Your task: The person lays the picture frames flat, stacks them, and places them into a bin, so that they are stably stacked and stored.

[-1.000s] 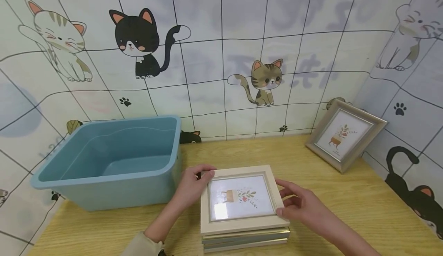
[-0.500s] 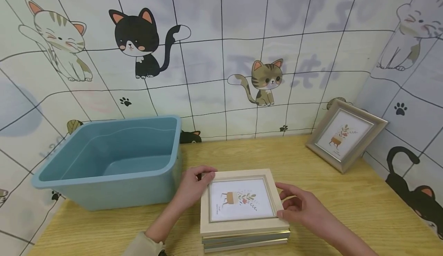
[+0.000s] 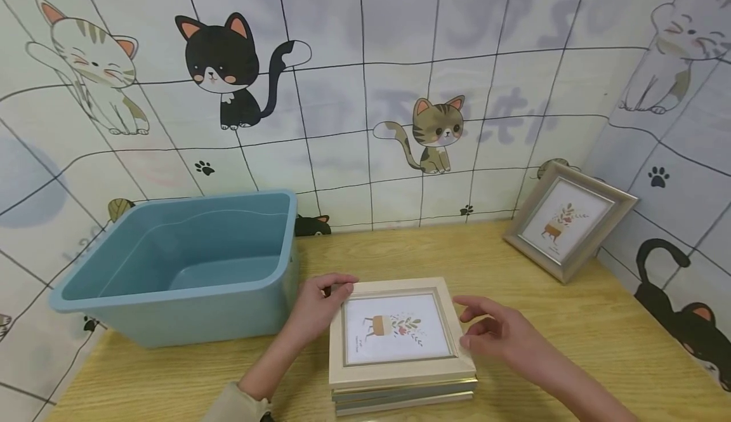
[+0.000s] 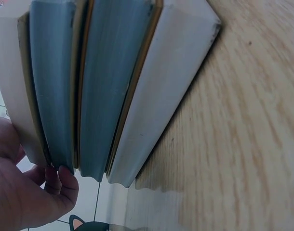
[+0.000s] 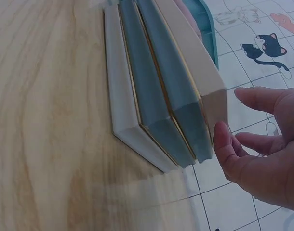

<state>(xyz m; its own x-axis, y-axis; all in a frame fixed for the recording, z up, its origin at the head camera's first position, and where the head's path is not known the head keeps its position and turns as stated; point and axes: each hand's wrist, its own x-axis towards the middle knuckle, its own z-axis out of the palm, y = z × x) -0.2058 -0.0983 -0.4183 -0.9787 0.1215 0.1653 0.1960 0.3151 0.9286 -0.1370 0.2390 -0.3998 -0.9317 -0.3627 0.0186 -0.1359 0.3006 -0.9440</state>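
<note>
Cream frame [image 3: 396,330], head view: lies face up between the hands, topmost on a stack, its print turned sideways to the person. Left hand [image 3: 320,304] pinches its far-left corner, thumb laid on the border; presumably a steadying hold, since a corner gives purchase without covering the print. Right hand [image 3: 502,336] sits at the opposite side, fingers loosely bent around nothing. Blue tub [image 3: 183,314] stands left of the left hand, near it; mouth up, so probably placed for reach. Silver frame [image 3: 568,219] leans against the wall [image 3: 342,105] beyond the right hand, well apart, print facing the hands; likely propped for display. Pale tabletop [image 3: 434,250] carries everything.

Left wrist view: under the cream frame lie an upper blue-grey frame [image 4: 53,96], a lower blue-grey frame [image 4: 115,86] and a white frame [image 4: 168,77], which rests on the wood. Left fingertips curl against the far ends of the top two. Flat stacking, I judge, keeps the pile steady beside that hand.

Right wrist view: one fingertip overlaps the cream frame's end. Cannot tell whether it touches; no grip seen.
</note>
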